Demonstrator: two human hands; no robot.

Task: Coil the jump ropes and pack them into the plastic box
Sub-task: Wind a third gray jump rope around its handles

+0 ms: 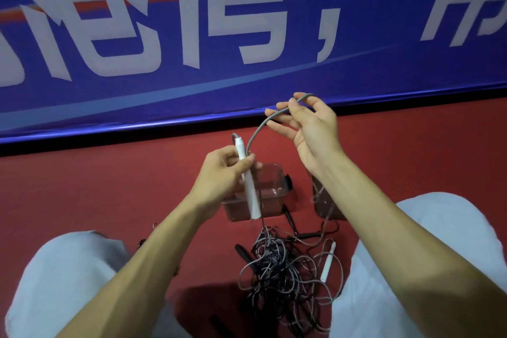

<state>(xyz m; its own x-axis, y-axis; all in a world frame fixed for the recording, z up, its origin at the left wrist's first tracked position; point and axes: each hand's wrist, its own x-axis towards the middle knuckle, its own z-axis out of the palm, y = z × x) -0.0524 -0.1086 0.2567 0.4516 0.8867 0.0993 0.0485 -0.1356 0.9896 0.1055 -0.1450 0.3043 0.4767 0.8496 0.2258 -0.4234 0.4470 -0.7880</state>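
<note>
My left hand (223, 173) grips a white jump-rope handle (248, 181) held upright above the clear plastic box (270, 195). From that handle a grey rope (258, 129) arches up to my right hand (307, 126), which pinches it between thumb and fingers, the other fingers spread. On the red floor between my knees lies a tangled heap of grey and black ropes (285, 277), with a second white handle (327, 262) at its right edge and black handles (242, 252) at its left.
A second clear container (325, 206) stands right of the box, partly hidden by my right forearm. A blue banner with large white characters (192, 35) runs along the wall behind. My knees in light trousers (68, 277) flank the heap.
</note>
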